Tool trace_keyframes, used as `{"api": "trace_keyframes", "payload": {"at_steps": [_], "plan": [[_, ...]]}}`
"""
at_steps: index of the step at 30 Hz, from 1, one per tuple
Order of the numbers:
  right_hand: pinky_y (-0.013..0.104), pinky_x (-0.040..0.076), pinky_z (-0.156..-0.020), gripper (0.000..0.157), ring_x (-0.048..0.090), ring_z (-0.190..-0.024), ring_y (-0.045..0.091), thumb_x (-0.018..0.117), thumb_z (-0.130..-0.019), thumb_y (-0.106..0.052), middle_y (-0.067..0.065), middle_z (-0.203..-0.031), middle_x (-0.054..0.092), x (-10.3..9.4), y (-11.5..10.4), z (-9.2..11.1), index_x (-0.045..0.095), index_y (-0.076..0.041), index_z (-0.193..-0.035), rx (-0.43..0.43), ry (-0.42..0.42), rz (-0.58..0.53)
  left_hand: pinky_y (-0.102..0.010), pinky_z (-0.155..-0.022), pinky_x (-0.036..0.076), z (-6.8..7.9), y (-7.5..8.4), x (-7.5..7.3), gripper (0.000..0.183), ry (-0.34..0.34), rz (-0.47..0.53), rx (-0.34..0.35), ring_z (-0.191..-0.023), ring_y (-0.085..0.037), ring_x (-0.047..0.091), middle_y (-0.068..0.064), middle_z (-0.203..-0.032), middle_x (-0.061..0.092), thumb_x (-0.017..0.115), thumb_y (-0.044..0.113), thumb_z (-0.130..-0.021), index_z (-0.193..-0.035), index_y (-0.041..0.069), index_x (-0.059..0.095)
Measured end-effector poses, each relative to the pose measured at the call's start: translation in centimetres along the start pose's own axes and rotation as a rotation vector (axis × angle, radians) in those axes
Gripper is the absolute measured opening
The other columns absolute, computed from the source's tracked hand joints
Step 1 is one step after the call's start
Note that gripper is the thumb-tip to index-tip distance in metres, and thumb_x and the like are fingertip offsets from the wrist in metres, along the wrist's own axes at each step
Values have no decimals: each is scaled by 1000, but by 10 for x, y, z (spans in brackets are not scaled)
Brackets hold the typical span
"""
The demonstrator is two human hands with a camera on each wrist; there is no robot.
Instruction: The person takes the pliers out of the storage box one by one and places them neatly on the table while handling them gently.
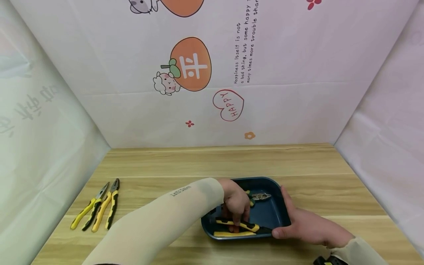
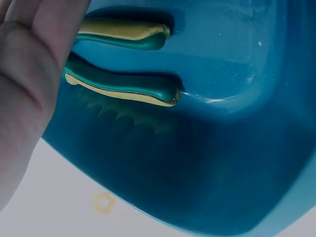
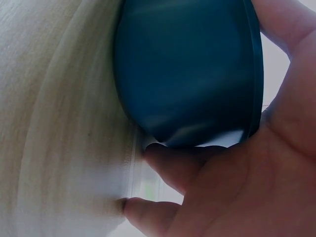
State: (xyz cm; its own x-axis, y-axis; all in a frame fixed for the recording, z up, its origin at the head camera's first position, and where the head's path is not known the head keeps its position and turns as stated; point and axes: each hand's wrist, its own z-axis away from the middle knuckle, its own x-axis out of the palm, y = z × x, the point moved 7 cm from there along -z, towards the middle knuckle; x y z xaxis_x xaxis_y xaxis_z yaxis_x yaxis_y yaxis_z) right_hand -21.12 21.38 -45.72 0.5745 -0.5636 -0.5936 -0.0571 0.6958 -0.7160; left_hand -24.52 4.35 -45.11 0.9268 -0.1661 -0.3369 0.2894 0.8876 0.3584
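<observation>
A dark blue tray (image 1: 273,209) sits on the wooden table. My left hand (image 1: 236,202) reaches down into it, fingers pinching the handles of yellow-and-black pliers (image 1: 250,225) along the near wall. Their dark head points right. Behind them lie combination pliers (image 1: 261,196) with a silvery head; their green-and-yellow handles (image 2: 123,86) show in the left wrist view and are partly hidden by the hand in the head view. My right hand (image 1: 306,224) holds the tray's right end, thumb at the near corner and fingers along the outer wall (image 3: 187,74).
Two pairs of pliers lie side by side on the table at the left, needle-nose pliers (image 1: 94,206) and another yellow-and-black pair (image 1: 109,202), heads pointing away. A printed white sheet (image 1: 281,110) rises behind the table (image 1: 165,165), and white sheets hang along both sides.
</observation>
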Motion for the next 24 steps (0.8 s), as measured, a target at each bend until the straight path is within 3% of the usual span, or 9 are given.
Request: {"api": "trace_keyframes", "payload": {"at_steps": [10, 17, 24], "plan": [[56, 41, -98, 128, 57, -114, 33, 76, -88, -44, 39, -136, 46, 0, -2, 0, -28, -4, -151, -25, 6, 6, -27, -75, 55, -2, -2, -1, 20, -23, -26, 42, -88, -13, 70, -5, -92, 75, 57, 5, -101, -105, 12, 75], [52, 44, -94, 127, 60, -103, 26, 74, -90, -43, 25, -119, 63, 1, 0, -1, -31, -5, -150, -7, -15, -4, -28, -73, 56, -4, 2, 0, 18, -3, -7, 44, -87, -14, 69, -2, -96, 73, 62, 4, -98, -102, 14, 76], [47, 45, -89, 128, 59, -96, 24, 75, -89, -43, 23, -116, 64, 0, 3, -1, -32, -6, -150, 7, -19, -15, -27, -72, 56, -5, 10, -2, 19, 47, 21, 108, -86, -13, 68, 2, -98, 70, 68, 2, -94, -108, 14, 74]]}}
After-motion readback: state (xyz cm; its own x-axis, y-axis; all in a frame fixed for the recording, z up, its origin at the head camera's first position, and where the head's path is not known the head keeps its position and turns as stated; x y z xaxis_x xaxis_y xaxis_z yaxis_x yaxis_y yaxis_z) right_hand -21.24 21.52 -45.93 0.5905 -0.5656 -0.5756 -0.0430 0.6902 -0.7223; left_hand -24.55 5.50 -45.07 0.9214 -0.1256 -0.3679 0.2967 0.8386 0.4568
